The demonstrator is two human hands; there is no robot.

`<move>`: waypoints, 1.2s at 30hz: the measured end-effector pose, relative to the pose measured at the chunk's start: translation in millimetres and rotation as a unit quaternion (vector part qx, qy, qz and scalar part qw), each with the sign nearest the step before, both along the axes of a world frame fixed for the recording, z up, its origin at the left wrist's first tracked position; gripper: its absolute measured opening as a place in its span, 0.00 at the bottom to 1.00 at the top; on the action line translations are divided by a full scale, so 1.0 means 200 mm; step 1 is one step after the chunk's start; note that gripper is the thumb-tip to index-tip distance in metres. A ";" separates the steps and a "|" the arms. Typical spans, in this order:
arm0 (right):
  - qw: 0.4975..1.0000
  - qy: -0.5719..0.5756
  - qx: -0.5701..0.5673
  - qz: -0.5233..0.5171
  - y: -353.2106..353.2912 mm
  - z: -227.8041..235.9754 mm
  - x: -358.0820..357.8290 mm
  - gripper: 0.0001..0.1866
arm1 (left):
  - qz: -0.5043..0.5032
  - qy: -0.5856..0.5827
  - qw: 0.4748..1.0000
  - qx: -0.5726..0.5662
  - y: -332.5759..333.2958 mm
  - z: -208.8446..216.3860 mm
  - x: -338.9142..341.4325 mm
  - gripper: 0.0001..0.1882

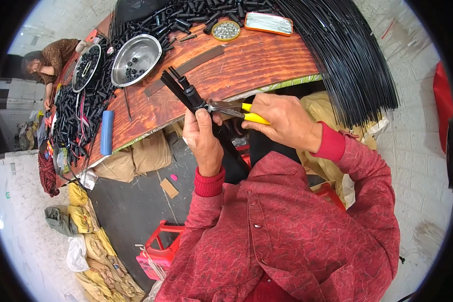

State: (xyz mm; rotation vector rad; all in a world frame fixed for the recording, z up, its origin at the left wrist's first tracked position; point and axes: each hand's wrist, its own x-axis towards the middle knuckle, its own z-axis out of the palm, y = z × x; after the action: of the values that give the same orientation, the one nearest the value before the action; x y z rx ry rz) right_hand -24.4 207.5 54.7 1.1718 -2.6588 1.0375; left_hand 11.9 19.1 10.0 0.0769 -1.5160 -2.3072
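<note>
My left hand point(204, 138) is closed around a black umbrella frame point(190, 95), its thin dark ribs bunched beside a black plastic collar and tilted up to the left. A small pale wrap covers part of one finger. In my right hand point(287, 118) is a pair of pliers point(256, 119) with yellow grips and metal jaws. The jaws meet the frame at the collar's lower end, next to my left thumb. Whatever lies between the jaws is too small to make out. The frame's lower part runs down behind my left hand toward my lap.
The wooden table point(256, 63) carries a steel bowl point(137, 59) with a few black parts, heaped black plastic pieces point(68, 118), a yellow dish point(226, 30) of small metal bits, a tray of wires point(269, 23), a blue roll point(106, 133) and long black ribs point(347, 60). Another person point(48, 63) leans at the far left.
</note>
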 end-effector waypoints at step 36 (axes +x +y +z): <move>0.996 -0.057 -0.071 -0.022 -0.01 -0.13 -0.12 0.13 | -0.071 0.019 0.996 0.058 -0.09 -0.02 -0.04 0.22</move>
State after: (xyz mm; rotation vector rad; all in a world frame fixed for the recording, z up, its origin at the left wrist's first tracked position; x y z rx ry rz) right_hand -48.7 205.6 28.3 1.0512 -2.6294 1.2981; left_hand 4.8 0.2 5.3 -0.0460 -1.4094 -2.4933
